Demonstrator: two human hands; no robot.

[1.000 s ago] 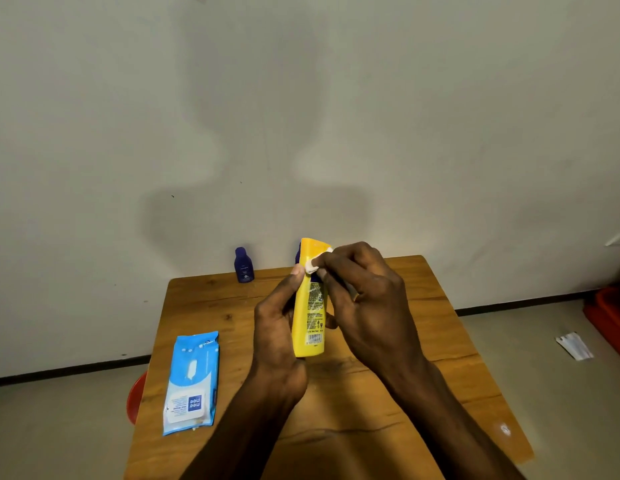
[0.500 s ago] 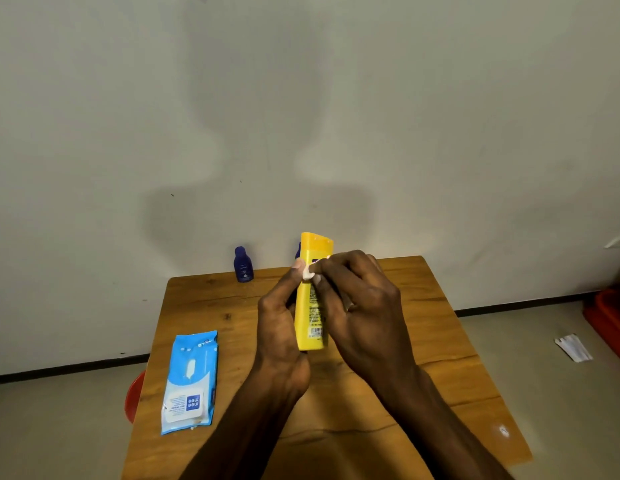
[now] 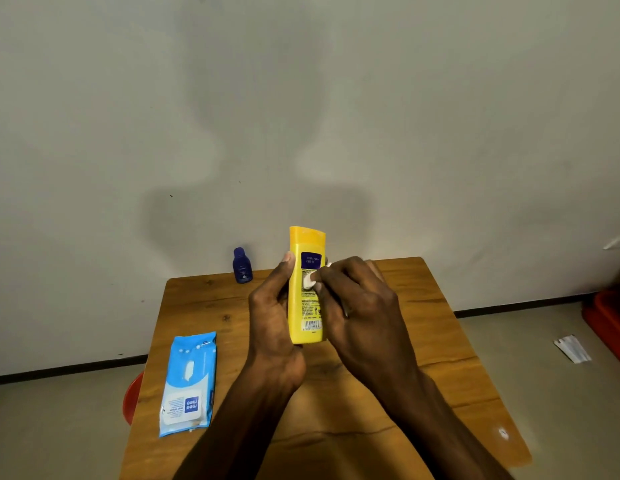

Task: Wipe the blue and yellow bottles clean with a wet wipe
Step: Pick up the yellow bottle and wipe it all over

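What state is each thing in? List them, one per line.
yellow bottle: held upright above the table, cap end down
left hand: grips the yellow bottle
right hand: pinches the wet wipe
wet wipe: bunched, pressed on the bottle's label
blue bottle: upright on the table, untouched
wipes pack: lying flat, lid closed

A plain home room: small wooden table (image 3: 440,327) against a bare painted wall (image 3: 440,116), wipes pack (image 3: 189,382) lower left.

Head view: forward-down, close over hands, table (image 3: 204,306), wall beyond.
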